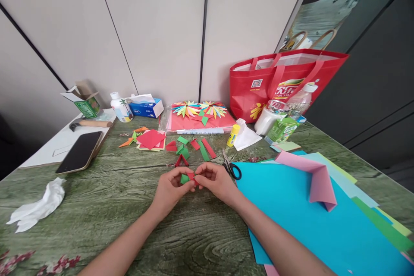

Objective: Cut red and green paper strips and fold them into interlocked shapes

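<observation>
Between my two hands is a small folded paper piece [185, 178], green on its left side and red on its right. My left hand [170, 187] pinches it from the left with thumb and forefinger. From the right, my right hand [213, 180] closes on the red part, and the fingertips of both hands nearly meet. Just beyond my fingers lie a folded red strip [181, 161], several green folded papers [183, 151] and flat strips, one green [203, 151] and one red [208, 148]. Black-handled scissors [231, 166] rest beside my right hand.
Large coloured sheets [284, 198] with a folded pink paper [318, 177] cover the right side. A yellow glue stick [233, 135] stands near a red bag [252, 95]. Phone [80, 151], hammer [90, 123] and crumpled tissue [40, 207] lie left. Paper stars [186, 109] sit at the back.
</observation>
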Motion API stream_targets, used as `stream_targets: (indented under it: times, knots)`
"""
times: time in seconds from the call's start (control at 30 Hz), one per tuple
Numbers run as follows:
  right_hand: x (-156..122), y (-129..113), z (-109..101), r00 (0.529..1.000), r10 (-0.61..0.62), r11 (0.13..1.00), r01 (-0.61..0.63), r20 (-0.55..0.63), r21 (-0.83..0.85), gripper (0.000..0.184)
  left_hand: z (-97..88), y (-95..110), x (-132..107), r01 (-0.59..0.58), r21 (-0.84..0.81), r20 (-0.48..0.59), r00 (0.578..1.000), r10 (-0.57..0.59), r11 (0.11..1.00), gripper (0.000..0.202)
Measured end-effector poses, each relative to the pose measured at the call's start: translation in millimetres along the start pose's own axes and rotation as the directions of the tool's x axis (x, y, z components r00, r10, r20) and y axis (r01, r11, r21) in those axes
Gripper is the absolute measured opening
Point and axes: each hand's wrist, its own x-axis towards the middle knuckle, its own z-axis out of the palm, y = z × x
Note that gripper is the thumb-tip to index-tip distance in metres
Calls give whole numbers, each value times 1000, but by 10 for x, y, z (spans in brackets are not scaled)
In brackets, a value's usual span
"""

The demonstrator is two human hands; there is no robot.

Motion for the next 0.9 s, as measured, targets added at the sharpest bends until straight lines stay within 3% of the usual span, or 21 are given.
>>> stream_targets:
  times: [0.37,0.63,0.9]
  knots:
    - [8,76,2,1000,-4,996,2,-30,-88,8,24,25,-18,11,-35,29,1000,-10,999,16]
    - [13,71,-36,1000,-9,998,10,17,-67,10,13,15,-10,27,-75,32,999,-25,997,26]
    - [25,84,-45,999,2,999,0,36,-39,13,9,47,-18,28,-40,44,999,-26,999,19]
